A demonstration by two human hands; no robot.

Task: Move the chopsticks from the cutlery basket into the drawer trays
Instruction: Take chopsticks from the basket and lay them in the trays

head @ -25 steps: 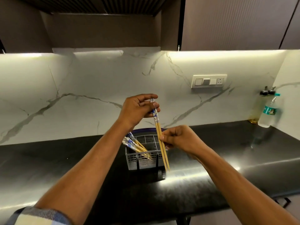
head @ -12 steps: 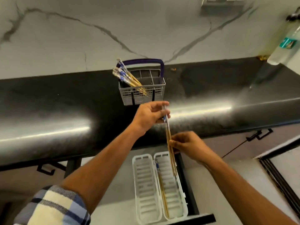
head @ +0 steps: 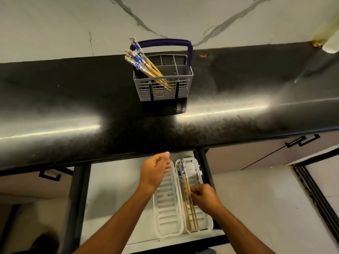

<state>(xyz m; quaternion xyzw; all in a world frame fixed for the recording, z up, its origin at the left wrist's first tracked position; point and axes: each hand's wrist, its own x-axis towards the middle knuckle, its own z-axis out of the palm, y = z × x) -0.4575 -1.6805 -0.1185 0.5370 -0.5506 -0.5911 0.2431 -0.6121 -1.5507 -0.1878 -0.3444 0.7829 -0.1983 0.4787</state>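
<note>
A grey cutlery basket (head: 163, 88) with a purple handle stands on the black counter, and several blue-tipped chopsticks (head: 145, 66) lean out of its left side. Below, two white slotted trays lie side by side in the open drawer: the left tray (head: 166, 208) holds nothing, while the right tray (head: 199, 173) holds chopsticks (head: 183, 178) lying lengthwise. My right hand (head: 204, 197) pinches those chopsticks at their middle. My left hand (head: 156, 168) hovers over the top of the left tray, fingers loosely curled, holding nothing.
The black counter (head: 73, 99) overhangs the back of the open drawer (head: 117, 189). A marble wall rises behind the basket. Cabinet fronts with black handles (head: 302, 141) flank the drawer. A white bottle (head: 332, 45) sits at the far right.
Both hands came down from the counter with the chopsticks, which now lie in the right tray. My left hand has let go of their blue tips and moved left.
</note>
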